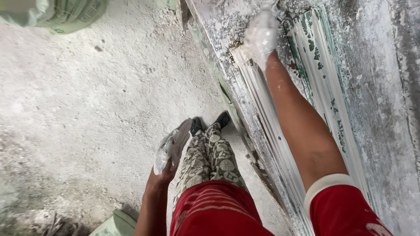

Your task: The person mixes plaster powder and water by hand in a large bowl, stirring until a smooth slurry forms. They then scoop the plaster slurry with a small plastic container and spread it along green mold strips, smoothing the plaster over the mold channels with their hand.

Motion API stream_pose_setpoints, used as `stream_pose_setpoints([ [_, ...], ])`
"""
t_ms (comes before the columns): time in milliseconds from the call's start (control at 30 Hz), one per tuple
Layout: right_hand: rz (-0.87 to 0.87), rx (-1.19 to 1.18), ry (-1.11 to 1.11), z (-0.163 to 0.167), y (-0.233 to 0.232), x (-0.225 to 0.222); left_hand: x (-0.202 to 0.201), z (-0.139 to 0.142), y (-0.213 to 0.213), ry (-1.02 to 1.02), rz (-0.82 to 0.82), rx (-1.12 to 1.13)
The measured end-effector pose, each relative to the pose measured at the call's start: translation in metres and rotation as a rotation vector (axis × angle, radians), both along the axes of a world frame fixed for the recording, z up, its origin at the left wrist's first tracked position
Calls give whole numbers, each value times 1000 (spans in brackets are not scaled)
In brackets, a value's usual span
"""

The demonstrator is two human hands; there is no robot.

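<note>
Right hand (261, 32): coated white, pressed on the ribbed plaster moulding (280, 144); fingers too smeared to tell whether they are spread or closed.
Left hand (164, 172): hanging by the thigh, clamped on a crumpled clear plastic bag (172, 146).
Moulding: lies along the bench, its near end cut off by the frame.
Sack (65, 15): green, top-left, only partly seen.
Floor (87, 109): dusty.
</note>
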State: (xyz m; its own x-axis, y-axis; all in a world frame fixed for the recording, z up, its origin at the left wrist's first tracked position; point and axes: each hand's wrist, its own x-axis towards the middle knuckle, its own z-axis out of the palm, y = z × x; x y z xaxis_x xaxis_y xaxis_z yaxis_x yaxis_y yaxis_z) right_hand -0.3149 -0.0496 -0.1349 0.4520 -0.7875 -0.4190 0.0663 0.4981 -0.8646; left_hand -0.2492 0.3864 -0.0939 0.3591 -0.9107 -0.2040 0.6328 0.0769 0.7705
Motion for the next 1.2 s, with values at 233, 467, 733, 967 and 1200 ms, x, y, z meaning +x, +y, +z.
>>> stream_pose_setpoints([
  [233, 201, -280, -292, 12, 13, -20, 16, 39, -38, -154, -47, 12],
  [467, 660, -857, 587, 20, 81, -60, 3, 45, -86, -295, -64, -78],
  [733, -35, -305, -320, 41, 56, -80, 16, 39, -227, -369, -157, -22],
  [967, -521, 442, -274, 81, 48, -1, 45, 38, -343, -84, -67, 112],
  [1200, -449, 371, -548, 56, 45, -87, 45, 25, -396, -25, -64, 366],
])
